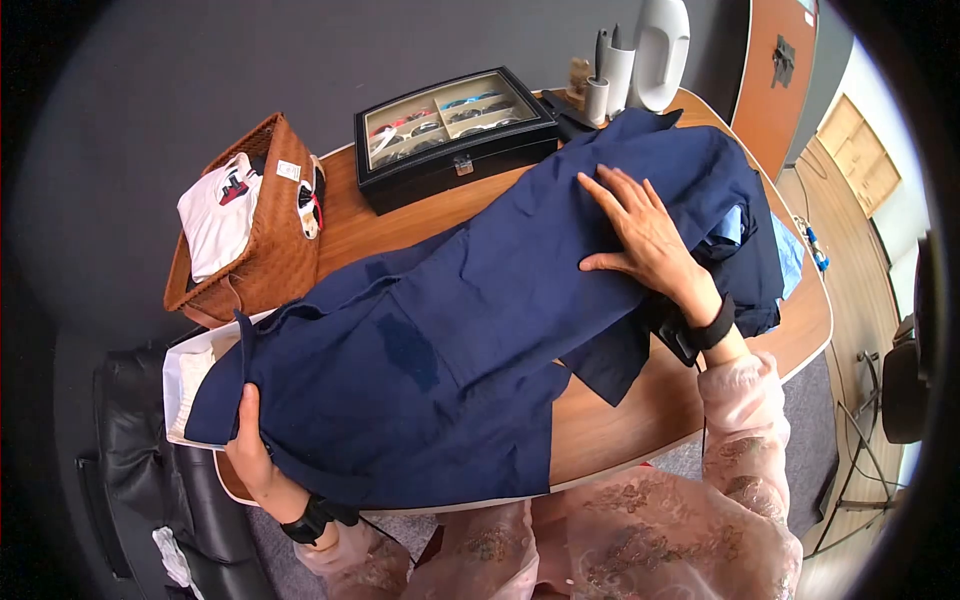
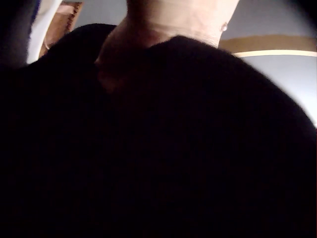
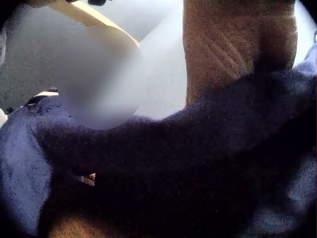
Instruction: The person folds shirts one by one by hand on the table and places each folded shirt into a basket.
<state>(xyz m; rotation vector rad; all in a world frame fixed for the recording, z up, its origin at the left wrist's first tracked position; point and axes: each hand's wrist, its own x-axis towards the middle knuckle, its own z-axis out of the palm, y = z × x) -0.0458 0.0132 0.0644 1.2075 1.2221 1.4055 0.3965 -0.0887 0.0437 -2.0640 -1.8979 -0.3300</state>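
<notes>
A long navy blue garment (image 1: 480, 310) lies spread across the wooden table, with a darker patch on its left half. At its left end, my left hand (image 1: 250, 450) pinches the edge, thumb on top and the other fingers hidden under the cloth. Over the right part, my right hand (image 1: 645, 235) rests on the fabric with fingers spread and straight. Dark cloth (image 2: 158, 148) fills most of the left wrist view, below part of the hand. Navy fabric (image 3: 163, 134) also covers much of the right wrist view.
A woven basket (image 1: 272, 225) with clothes stands at the back left, beside a black glasses case (image 1: 460, 165). White holders (image 1: 620, 75) and a white vase (image 1: 662, 50) stand behind. More folded clothes (image 1: 765, 270) lie at right; a white box (image 1: 178, 400) sits at left.
</notes>
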